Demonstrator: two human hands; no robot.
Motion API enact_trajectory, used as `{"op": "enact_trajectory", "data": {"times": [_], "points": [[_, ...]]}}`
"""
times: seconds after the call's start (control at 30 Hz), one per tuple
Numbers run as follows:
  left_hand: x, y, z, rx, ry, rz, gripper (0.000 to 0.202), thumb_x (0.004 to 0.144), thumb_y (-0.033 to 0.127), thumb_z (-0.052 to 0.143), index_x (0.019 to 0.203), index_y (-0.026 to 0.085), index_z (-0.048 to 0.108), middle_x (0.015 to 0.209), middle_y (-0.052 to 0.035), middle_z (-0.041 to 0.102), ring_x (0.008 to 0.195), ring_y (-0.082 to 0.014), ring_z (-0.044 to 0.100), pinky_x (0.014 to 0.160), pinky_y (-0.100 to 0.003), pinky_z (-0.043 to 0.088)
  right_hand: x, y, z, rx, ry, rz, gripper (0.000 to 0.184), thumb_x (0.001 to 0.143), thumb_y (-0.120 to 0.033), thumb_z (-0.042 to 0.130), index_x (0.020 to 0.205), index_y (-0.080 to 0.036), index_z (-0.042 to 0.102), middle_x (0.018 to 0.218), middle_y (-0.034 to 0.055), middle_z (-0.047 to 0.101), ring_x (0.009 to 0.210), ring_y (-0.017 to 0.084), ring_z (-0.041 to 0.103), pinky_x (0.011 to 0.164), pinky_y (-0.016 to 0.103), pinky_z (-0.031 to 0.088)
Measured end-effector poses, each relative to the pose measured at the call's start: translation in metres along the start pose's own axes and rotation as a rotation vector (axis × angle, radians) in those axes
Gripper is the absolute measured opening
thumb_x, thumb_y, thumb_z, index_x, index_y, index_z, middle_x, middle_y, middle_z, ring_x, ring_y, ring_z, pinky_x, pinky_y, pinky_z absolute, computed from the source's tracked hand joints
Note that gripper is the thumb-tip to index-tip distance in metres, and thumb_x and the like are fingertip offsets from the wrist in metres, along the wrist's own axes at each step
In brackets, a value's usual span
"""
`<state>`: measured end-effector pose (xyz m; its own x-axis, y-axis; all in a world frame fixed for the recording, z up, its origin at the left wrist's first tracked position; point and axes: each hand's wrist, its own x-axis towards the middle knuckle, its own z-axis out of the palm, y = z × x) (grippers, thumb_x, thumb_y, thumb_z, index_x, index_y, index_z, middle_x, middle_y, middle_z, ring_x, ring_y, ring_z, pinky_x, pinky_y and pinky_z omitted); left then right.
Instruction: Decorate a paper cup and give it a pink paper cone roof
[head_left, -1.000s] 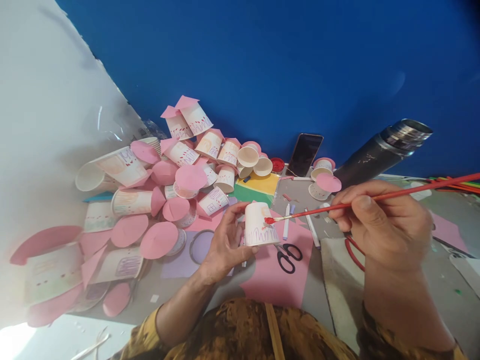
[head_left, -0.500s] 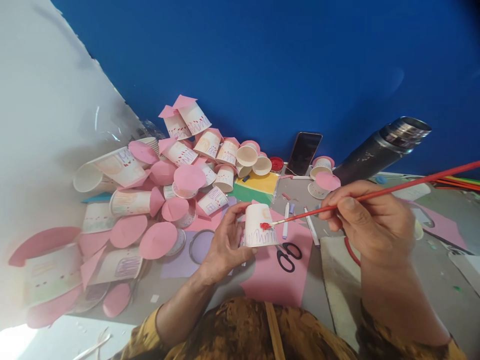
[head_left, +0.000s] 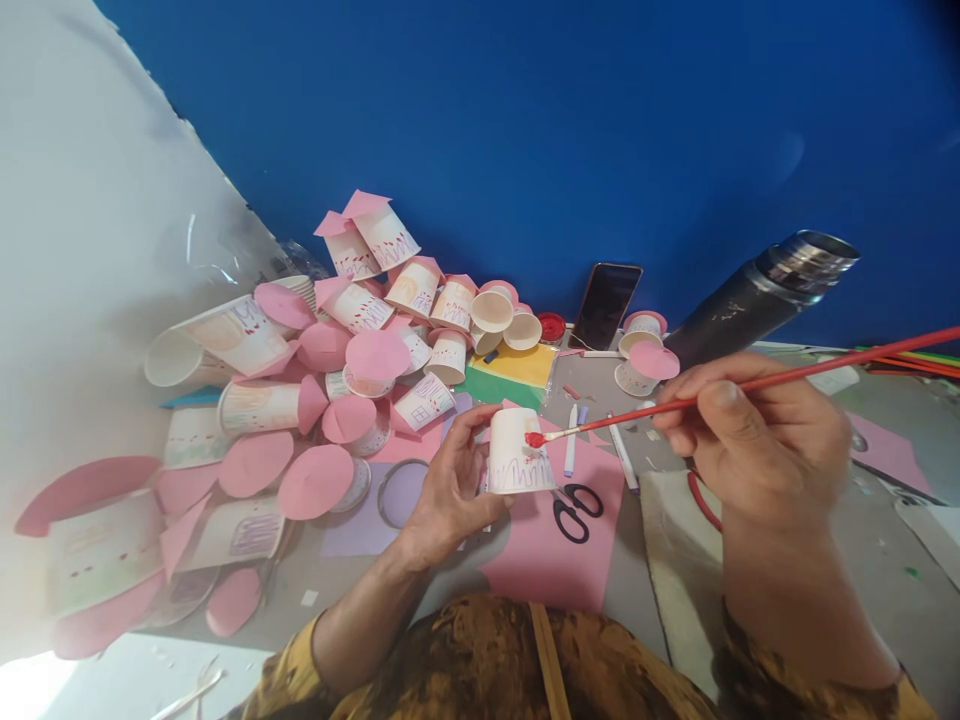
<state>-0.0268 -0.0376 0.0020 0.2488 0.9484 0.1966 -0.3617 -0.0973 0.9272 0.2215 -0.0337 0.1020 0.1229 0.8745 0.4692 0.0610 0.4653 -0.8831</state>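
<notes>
My left hand [head_left: 454,480] grips a white paper cup [head_left: 510,455] from its left side, thumb near the rim. The cup is upside down, with purple zigzag strokes along its lower edge and a faint orange mark above. In my right hand [head_left: 761,440] is a long red paintbrush [head_left: 645,409], pinched between thumb and fingers. Its tip carries red paint and lies in front of the cup's side; whether it touches cannot be told. Below the cup, black-handled scissors [head_left: 576,512] rest on pink paper [head_left: 551,570].
Many decorated cups with pink paper roofs [head_left: 379,357] are heaped on the left. Behind stand a phone [head_left: 606,300] against the blue wall and a dark flask [head_left: 757,300]. Markers [head_left: 624,458] and a beige cloth [head_left: 686,560] lie near my right hand; a tape ring [head_left: 401,493] lies left.
The brush tip has moved slightly up from the cup's lower side, and my right hand has shifted a little to the right. My left hand and the cup stay in place.
</notes>
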Motion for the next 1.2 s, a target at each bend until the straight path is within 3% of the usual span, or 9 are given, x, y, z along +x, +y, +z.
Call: {"op": "enact_trajectory", "data": {"times": [0.27, 0.5, 0.63, 1.2], "points": [[0.001, 0.001, 0.0, -0.009, 0.023, -0.03, 0.078, 0.069, 0.037, 0.095, 0.138, 0.028, 0.06, 0.147, -0.0121, 0.055, 0.141, -0.0363, 0.05, 0.113, -0.05, 0.047, 0.005, 0.002, -0.001, 0.024, 0.078, -0.061, 0.013, 0.098, -0.032, 0.073, 0.088, -0.025, 0.078, 0.07, 0.0024, 0.072, 0.05, 0.015, 0.057, 0.038, 0.03, 0.041], [-0.003, 0.003, -0.005, 0.385, 0.064, 0.054, 0.082, 0.069, 0.047, 0.095, 0.142, 0.031, 0.061, 0.143, -0.0123, 0.054, 0.137, -0.0371, 0.049, 0.113, -0.051, 0.044, -0.005, 0.0, 0.005, -0.099, 0.002, -0.067, 0.015, 0.101, -0.031, 0.069, 0.092, -0.023, 0.077, 0.071, 0.0018, 0.073, 0.052, 0.014, 0.062, 0.041, 0.029, 0.049], [-0.004, 0.008, -0.003, 0.503, 0.053, 0.06, 0.08, 0.071, 0.051, 0.093, 0.142, 0.033, 0.06, 0.14, -0.0117, 0.055, 0.135, -0.0363, 0.051, 0.109, -0.051, 0.045, -0.008, -0.002, 0.004, -0.134, -0.026, -0.081, 0.014, 0.102, -0.03, 0.068, 0.094, -0.024, 0.078, 0.072, 0.0025, 0.074, 0.052, 0.016, 0.063, 0.042, 0.03, 0.05], [-0.006, 0.004, -0.006, 0.496, 0.036, 0.093, 0.081, 0.073, 0.05, 0.092, 0.146, 0.036, 0.058, 0.141, -0.0106, 0.053, 0.135, -0.0354, 0.05, 0.109, -0.048, 0.044, -0.008, 0.001, 0.001, -0.239, -0.073, -0.073, 0.014, 0.102, -0.029, 0.067, 0.093, -0.024, 0.077, 0.07, 0.0007, 0.073, 0.052, 0.014, 0.064, 0.047, 0.028, 0.053]]}}
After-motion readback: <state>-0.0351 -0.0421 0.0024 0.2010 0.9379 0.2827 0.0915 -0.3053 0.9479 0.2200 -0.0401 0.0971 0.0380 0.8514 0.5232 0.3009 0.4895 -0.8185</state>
